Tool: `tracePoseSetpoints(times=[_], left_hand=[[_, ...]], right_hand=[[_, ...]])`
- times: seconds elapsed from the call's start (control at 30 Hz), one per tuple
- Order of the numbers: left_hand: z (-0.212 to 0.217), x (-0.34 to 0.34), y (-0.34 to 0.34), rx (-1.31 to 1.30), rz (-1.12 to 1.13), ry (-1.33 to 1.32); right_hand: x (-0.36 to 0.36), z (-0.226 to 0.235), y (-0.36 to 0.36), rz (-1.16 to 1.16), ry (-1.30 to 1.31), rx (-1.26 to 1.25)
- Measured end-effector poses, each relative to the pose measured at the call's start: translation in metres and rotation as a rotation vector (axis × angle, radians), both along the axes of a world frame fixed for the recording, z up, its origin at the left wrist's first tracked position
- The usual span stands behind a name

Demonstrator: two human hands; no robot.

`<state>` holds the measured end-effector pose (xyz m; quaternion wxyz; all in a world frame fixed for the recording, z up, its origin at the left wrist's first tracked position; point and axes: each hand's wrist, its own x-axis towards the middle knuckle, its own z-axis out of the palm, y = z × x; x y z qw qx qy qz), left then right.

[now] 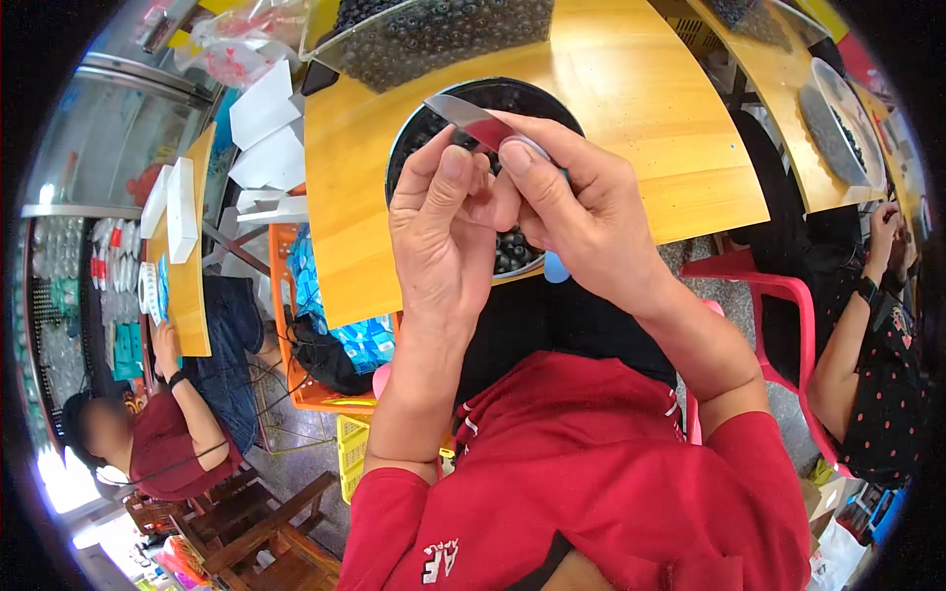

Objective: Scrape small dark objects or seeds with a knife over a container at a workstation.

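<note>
My right hand (581, 212) grips a small knife (463, 110) whose silver blade points up and to the left; a blue end (557, 267) shows below the palm. My left hand (443, 231) is raised right beside it, thumb and fingers curled in against the right hand's fingers. Whatever is pinched between them is hidden. Both hands hover over a round metal bowl (402, 138) holding small dark round fruits (512, 251), which stands on a yellow wooden table (631, 108). My sleeves and shirt are red.
A clear container of the same dark fruits (434, 34) lies at the table's far edge. A person in dark red (168, 443) sits at the left, and another person (872, 335) at the right by a second bowl (838, 118). A pink chair (778, 295) and an orange crate (315, 384) stand below the table.
</note>
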<state>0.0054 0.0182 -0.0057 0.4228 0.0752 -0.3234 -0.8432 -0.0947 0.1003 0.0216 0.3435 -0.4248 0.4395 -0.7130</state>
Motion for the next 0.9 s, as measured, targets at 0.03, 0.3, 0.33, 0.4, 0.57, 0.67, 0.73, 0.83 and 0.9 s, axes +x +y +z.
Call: tracePoseSetpoints(times=[0.03,0.3,0.33,0.4,0.57,0.67,0.73,0.83,0.9], left_hand=[[0.002,-0.002,0.002,0.02,0.019,-0.011],[0.003,-0.005,0.004,0.066,-0.034,0.016],[0.003,-0.005,0.003,0.063,-0.043,0.025],[0.001,-0.004,0.002,0.06,-0.051,0.034],[-0.004,-0.003,0.0,0.013,-0.024,0.043],[-0.003,-0.004,0.0,0.016,-0.024,0.039],[-0.001,-0.005,0.0,0.019,-0.012,0.033],[0.006,-0.004,0.0,0.03,-0.006,0.011],[0.008,-0.003,-0.001,0.037,-0.008,-0.006]], right_hand=[[0.0,0.0,-0.001,-0.004,-0.031,0.006],[-0.001,0.006,0.003,0.087,-0.162,0.005],[0.0,0.005,0.003,0.062,-0.124,-0.015],[0.0,0.001,0.002,0.037,-0.087,-0.035],[-0.003,0.0,0.001,0.09,-0.176,0.048],[-0.007,-0.001,0.001,0.119,-0.229,0.077],[-0.007,0.001,0.001,0.122,-0.222,0.069],[-0.007,0.001,0.0,0.092,-0.171,0.036],[-0.006,0.0,-0.001,0.065,-0.127,0.01]])
